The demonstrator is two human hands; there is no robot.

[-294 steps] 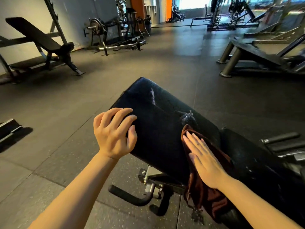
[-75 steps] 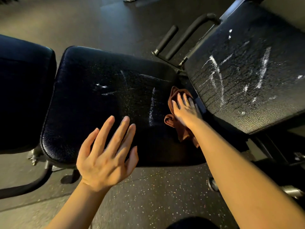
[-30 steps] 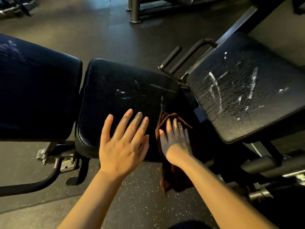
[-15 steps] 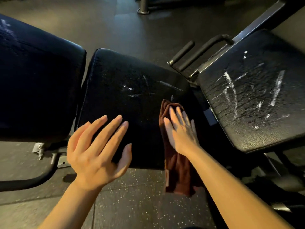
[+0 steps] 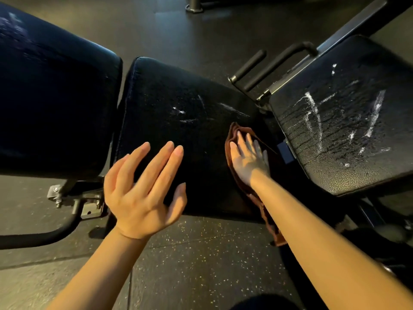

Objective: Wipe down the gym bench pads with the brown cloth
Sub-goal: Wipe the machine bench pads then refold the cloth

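A person's right hand (image 5: 249, 159) presses the brown cloth (image 5: 232, 139) flat under straight fingers on the streaked seat pad (image 5: 178, 121), the left hand (image 5: 143, 189) hovering alongside, fingers spread and empty.

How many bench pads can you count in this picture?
3: a left pad, a middle pad where the right hand presses the cloth, and a streaked right pad. More may lie outside the frame.

Black seat pad (image 5: 178, 130) on speckled rubber floor (image 5: 201, 265), white streaks on top. Brown cloth (image 5: 232, 139) lies on its right end, hanging over the near edge. Back pad (image 5: 55, 97) left, second streaked pad (image 5: 346, 130) right.
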